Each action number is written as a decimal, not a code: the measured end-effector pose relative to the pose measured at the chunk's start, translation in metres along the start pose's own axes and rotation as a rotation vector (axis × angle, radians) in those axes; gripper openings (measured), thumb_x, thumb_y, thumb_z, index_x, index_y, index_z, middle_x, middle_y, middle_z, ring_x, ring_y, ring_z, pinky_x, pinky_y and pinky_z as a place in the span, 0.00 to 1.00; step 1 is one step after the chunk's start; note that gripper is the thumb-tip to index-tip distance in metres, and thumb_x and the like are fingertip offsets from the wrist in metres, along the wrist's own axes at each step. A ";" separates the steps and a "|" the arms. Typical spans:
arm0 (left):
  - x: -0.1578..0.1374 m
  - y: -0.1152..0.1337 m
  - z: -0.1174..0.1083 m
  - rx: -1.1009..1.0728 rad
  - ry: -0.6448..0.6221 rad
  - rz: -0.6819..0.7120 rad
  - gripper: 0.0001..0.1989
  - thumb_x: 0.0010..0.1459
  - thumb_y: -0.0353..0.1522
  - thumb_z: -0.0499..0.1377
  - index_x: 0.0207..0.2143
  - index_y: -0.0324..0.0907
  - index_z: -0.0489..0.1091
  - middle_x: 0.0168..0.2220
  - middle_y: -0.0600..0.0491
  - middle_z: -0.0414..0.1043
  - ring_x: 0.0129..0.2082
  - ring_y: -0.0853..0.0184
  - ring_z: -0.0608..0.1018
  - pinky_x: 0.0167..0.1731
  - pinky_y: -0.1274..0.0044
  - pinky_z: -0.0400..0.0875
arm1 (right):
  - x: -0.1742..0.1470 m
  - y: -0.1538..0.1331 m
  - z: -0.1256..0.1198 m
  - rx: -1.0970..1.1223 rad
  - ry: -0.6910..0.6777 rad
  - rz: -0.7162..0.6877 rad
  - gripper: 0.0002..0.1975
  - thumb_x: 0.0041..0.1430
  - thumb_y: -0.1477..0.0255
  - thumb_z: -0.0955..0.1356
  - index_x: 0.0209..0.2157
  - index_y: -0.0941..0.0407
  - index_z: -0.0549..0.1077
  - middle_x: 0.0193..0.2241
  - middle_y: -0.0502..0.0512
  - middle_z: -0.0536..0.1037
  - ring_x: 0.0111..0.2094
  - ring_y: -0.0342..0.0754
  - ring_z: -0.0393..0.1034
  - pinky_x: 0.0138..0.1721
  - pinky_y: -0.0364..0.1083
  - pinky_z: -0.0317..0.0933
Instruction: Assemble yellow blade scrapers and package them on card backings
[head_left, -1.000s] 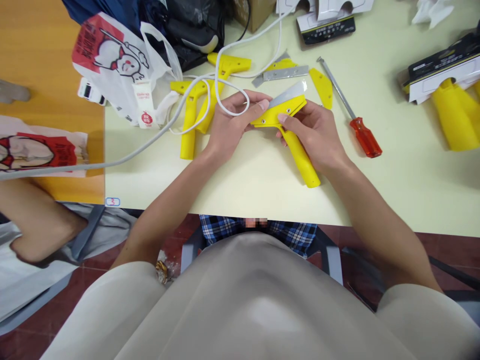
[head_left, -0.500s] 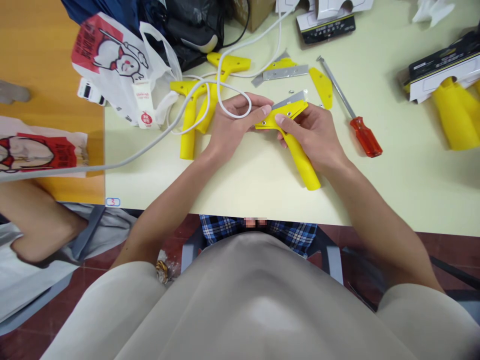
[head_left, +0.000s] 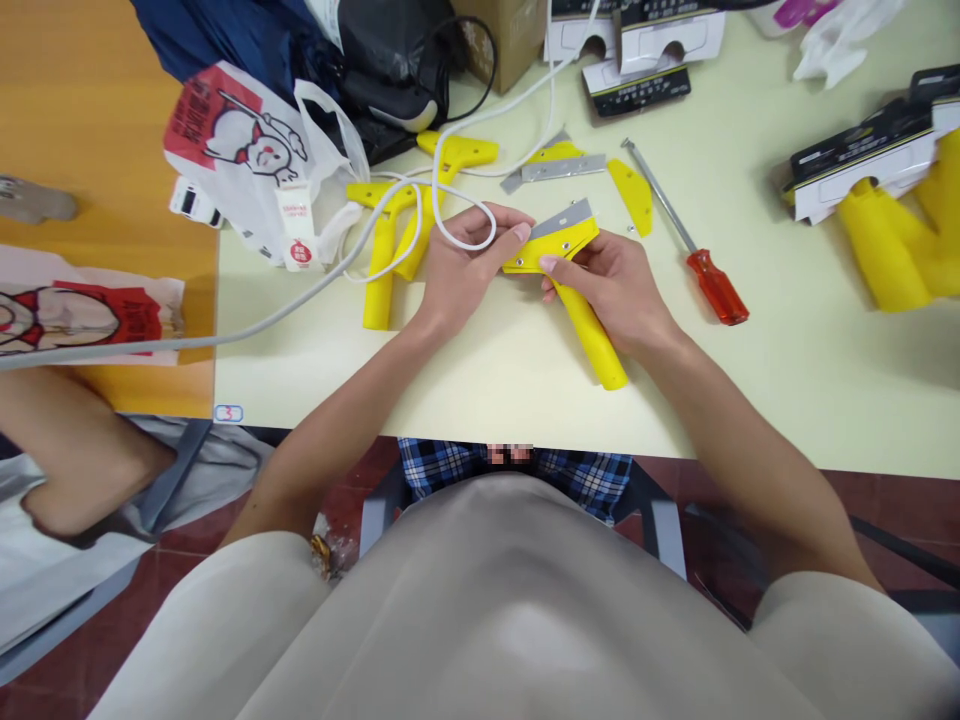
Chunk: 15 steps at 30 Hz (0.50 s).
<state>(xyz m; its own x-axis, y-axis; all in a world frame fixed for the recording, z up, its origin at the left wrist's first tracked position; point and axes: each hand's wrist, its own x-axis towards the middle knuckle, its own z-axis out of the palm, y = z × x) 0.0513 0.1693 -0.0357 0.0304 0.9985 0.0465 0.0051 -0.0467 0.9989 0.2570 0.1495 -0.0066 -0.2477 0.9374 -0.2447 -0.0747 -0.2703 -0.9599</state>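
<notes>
A yellow scraper [head_left: 592, 335] is held between my hands, its handle slanting down to the right. A grey metal blade [head_left: 564, 218] sticks out of the top of its head. My left hand [head_left: 461, 270] pinches the left end of the head, thumb on top, near the blade's end. My right hand [head_left: 619, 285] is closed around the neck, thumb pressed on the head and fingers behind, partly hidden. Screws show in the head. Just beyond lie a yellow cover plate [head_left: 631, 195] and a loose blade [head_left: 562, 168]. A red-handled screwdriver [head_left: 716, 285] rests right of my right hand.
Two yellow scraper handles [head_left: 380, 275] lie left of my left hand, crossed by a white cable [head_left: 300, 300]. A plastic bag [head_left: 240, 140] is further left. Black-and-white packages [head_left: 637, 90] stand at the back, with more yellow handles [head_left: 881, 250] at right. Another person's arm [head_left: 82, 430] shows at left.
The blade stands further out of the scraper's head and sits slightly more to the left in it. Both hands keep their hold. The whole view has shifted a little.
</notes>
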 end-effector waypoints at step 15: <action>0.005 -0.005 -0.006 0.070 -0.120 0.081 0.17 0.65 0.54 0.77 0.39 0.53 0.88 0.47 0.49 0.91 0.51 0.54 0.90 0.48 0.65 0.87 | -0.001 0.002 0.002 0.079 -0.002 0.048 0.24 0.65 0.53 0.83 0.44 0.57 0.79 0.40 0.55 0.83 0.36 0.41 0.80 0.45 0.46 0.84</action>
<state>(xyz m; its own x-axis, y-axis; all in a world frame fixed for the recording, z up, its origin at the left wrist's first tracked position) 0.0452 0.1749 -0.0405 0.1523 0.9808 0.1216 0.0669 -0.1330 0.9889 0.2553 0.1479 -0.0079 -0.2550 0.9224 -0.2900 -0.1388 -0.3317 -0.9331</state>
